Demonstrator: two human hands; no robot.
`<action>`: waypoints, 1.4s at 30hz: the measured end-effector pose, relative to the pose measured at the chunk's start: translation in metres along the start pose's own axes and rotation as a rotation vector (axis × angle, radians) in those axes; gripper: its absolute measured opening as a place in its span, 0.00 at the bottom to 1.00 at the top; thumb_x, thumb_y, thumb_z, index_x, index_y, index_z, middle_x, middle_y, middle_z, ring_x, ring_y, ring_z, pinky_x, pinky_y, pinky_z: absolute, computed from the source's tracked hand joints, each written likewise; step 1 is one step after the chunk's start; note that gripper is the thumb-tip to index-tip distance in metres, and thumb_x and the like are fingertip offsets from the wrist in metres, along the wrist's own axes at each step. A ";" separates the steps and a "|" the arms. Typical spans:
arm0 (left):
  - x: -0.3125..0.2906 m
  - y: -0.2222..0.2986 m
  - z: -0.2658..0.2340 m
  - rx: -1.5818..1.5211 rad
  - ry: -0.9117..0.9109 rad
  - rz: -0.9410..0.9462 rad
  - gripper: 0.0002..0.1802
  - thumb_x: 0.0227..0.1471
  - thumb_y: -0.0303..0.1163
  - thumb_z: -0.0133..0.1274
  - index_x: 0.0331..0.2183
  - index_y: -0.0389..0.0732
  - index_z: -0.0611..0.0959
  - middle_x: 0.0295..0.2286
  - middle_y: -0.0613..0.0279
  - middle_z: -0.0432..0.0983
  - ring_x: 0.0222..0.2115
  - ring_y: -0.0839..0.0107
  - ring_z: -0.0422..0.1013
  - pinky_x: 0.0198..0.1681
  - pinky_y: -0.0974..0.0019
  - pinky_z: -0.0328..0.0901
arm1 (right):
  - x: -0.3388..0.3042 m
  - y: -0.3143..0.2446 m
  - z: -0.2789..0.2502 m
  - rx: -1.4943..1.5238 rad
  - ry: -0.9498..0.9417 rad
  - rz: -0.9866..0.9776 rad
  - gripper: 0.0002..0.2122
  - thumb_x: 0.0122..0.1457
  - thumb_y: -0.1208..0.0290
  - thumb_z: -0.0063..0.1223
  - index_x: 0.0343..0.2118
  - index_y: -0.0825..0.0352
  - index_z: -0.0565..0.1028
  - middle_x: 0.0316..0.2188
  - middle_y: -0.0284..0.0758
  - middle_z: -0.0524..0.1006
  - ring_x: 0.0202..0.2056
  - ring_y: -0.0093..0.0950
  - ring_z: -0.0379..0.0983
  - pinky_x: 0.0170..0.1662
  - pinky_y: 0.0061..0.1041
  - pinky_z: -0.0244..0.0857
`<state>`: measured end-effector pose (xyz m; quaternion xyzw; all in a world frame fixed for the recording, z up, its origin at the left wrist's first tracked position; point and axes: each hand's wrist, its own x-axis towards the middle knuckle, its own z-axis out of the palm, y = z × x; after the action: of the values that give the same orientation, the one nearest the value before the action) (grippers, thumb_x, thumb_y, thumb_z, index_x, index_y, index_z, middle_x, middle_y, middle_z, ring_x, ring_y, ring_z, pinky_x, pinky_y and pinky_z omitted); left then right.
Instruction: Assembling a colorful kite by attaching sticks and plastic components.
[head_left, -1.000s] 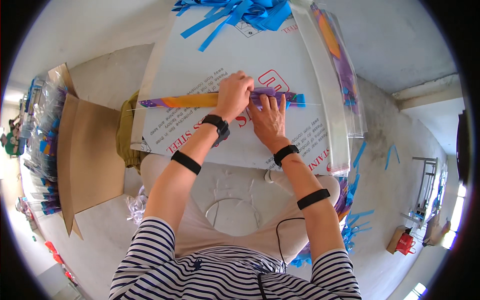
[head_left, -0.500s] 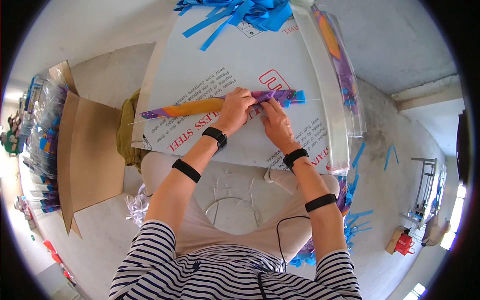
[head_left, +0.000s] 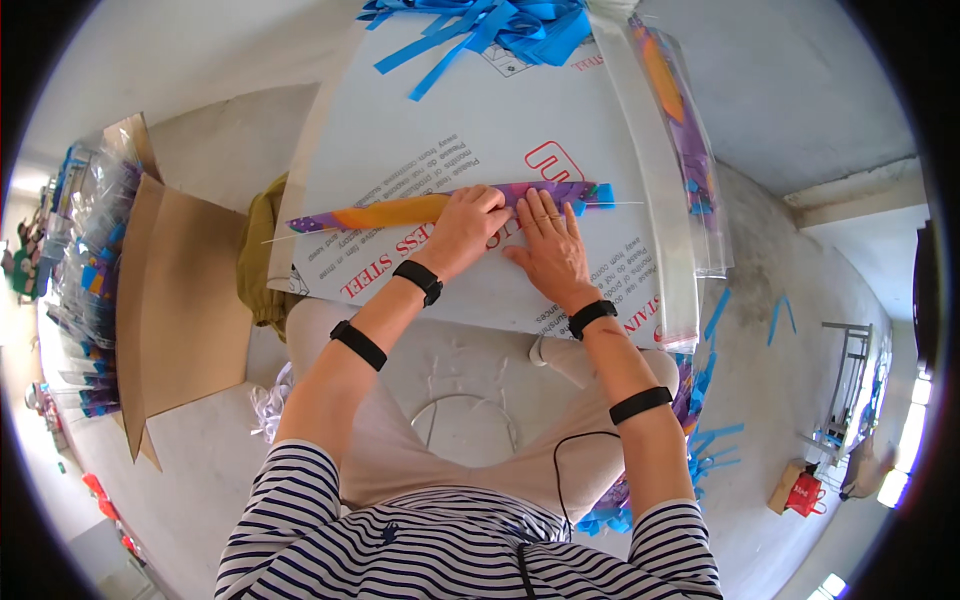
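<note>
Both hands are pressing down on a long purple-and-orange packet (head_left: 420, 211) lying across the white board surface (head_left: 480, 130): left hand (head_left: 463, 225) loosely curled over its middle, right hand (head_left: 548, 243) flat with fingers spread, just beside it. Blue strips (head_left: 490, 25) are piled at the far edge, and more clear-bagged packets (head_left: 675, 110) sit off to the right.

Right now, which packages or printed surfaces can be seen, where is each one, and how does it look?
White board with red and black print: on the person's lap, under both hands.
Long clear packet, orange and purple with blue end: across the board, under the left hand and right hand.
Clear sleeves: board's right edge.
Brown cardboard box: left, open.
</note>
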<state>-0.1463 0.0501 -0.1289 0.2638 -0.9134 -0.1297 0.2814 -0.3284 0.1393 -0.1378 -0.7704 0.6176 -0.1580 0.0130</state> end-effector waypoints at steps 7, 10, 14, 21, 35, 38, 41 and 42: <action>-0.048 -0.015 -0.042 0.257 0.033 -0.115 0.20 0.48 0.26 0.56 0.47 0.40 0.82 0.42 0.64 0.72 0.48 0.65 0.70 0.53 0.56 0.61 | -0.002 0.004 -0.006 -0.042 -0.017 -0.005 0.37 0.55 0.55 0.62 0.65 0.69 0.64 0.69 0.43 0.59 0.70 0.39 0.52 0.71 0.47 0.42; -0.061 -0.004 -0.055 0.275 -0.086 -0.248 0.27 0.48 0.34 0.62 0.51 0.40 0.78 0.50 0.61 0.70 0.55 0.62 0.66 0.58 0.49 0.59 | -0.003 0.001 -0.005 -0.033 -0.017 -0.015 0.36 0.57 0.55 0.61 0.65 0.70 0.63 0.69 0.43 0.59 0.70 0.39 0.51 0.71 0.47 0.41; -0.060 0.015 -0.041 0.353 -0.075 -0.301 0.43 0.46 0.50 0.65 0.59 0.39 0.72 0.62 0.57 0.60 0.67 0.57 0.52 0.67 0.32 0.42 | -0.002 -0.001 0.000 -0.050 -0.010 -0.025 0.36 0.59 0.54 0.60 0.65 0.70 0.63 0.69 0.42 0.58 0.70 0.39 0.51 0.71 0.49 0.40; -0.077 -0.010 -0.032 0.327 -0.159 -0.320 0.53 0.47 0.66 0.56 0.67 0.49 0.61 0.69 0.71 0.50 0.69 0.66 0.47 0.64 0.22 0.34 | 0.003 -0.002 -0.005 -0.057 -0.038 -0.028 0.36 0.59 0.53 0.58 0.66 0.68 0.62 0.69 0.43 0.57 0.70 0.40 0.50 0.71 0.50 0.37; -0.149 -0.084 -0.110 0.400 -0.273 -0.428 0.51 0.53 0.63 0.52 0.69 0.52 0.55 0.70 0.67 0.45 0.70 0.62 0.42 0.69 0.35 0.34 | -0.002 -0.003 -0.004 -0.044 -0.036 -0.008 0.34 0.59 0.53 0.59 0.67 0.60 0.63 0.70 0.43 0.57 0.71 0.40 0.50 0.71 0.51 0.38; -0.151 -0.091 -0.123 0.427 -0.325 -0.620 0.48 0.54 0.58 0.55 0.69 0.51 0.57 0.69 0.64 0.48 0.70 0.60 0.44 0.67 0.28 0.35 | -0.004 0.001 -0.008 -0.006 -0.053 0.013 0.35 0.59 0.54 0.59 0.67 0.60 0.63 0.70 0.43 0.56 0.71 0.40 0.49 0.71 0.51 0.38; -0.163 -0.114 -0.139 0.525 -0.191 -0.646 0.44 0.57 0.56 0.53 0.67 0.49 0.60 0.68 0.63 0.53 0.69 0.58 0.47 0.63 0.22 0.38 | 0.000 -0.001 -0.003 -0.050 -0.047 0.016 0.35 0.59 0.52 0.58 0.67 0.60 0.63 0.70 0.44 0.56 0.71 0.40 0.48 0.71 0.50 0.39; -0.158 -0.116 -0.138 0.562 -0.111 -0.653 0.42 0.58 0.55 0.53 0.67 0.49 0.61 0.68 0.63 0.54 0.69 0.59 0.48 0.61 0.20 0.39 | 0.002 -0.003 0.000 -0.040 -0.029 0.002 0.33 0.60 0.52 0.56 0.67 0.60 0.63 0.70 0.45 0.56 0.71 0.40 0.49 0.71 0.49 0.38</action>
<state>0.0925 0.0299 -0.1323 0.5979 -0.7956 0.0278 0.0936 -0.3253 0.1381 -0.1369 -0.7720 0.6212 -0.1343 0.0068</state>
